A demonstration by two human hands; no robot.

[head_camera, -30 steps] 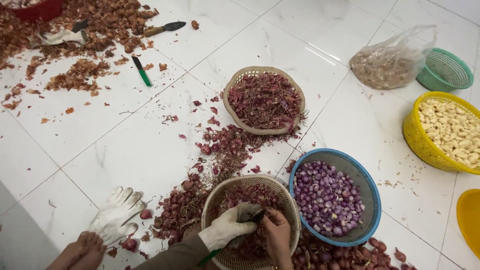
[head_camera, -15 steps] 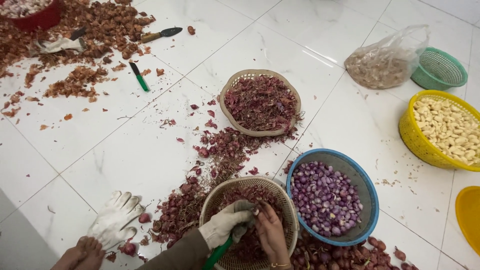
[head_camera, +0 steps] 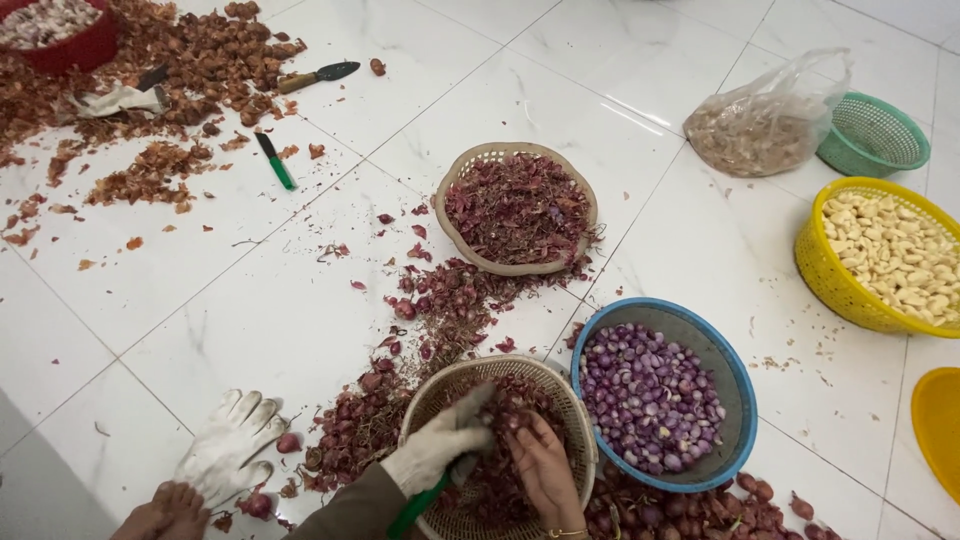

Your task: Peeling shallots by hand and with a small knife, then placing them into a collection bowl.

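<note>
Inside the near basket: both hands were held over the tan woven basket (head_camera: 580, 425), among red shallot peelings and bulbs.
Left hand (head_camera: 440, 450): a white work glove was worn; the grip was closed around a green-handled knife (head_camera: 412, 508), the handle being run down and toward the person, the blade hidden among the peelings.
Right hand (head_camera: 540, 470): bare, the fingers curled down into the basket just beside the gloved one; whether a shallot was enclosed in this grip could not be told.
Key relation: the shallots in the basket were lying directly under both grips, the knife's hidden end being pointed toward the bare hand, with the two hands nearly touching.
Right of the grips: a blue basket (head_camera: 735, 380) of peeled purple shallots was set, touching the tan one, nearer the bare hand.
Ahead of the grips: a second tan basket (head_camera: 470, 165) of peelings was set, well apart.
Left of the grips: a spare white glove (head_camera: 228, 445) was laid on the tiled floor (head_camera: 250, 300).
</note>
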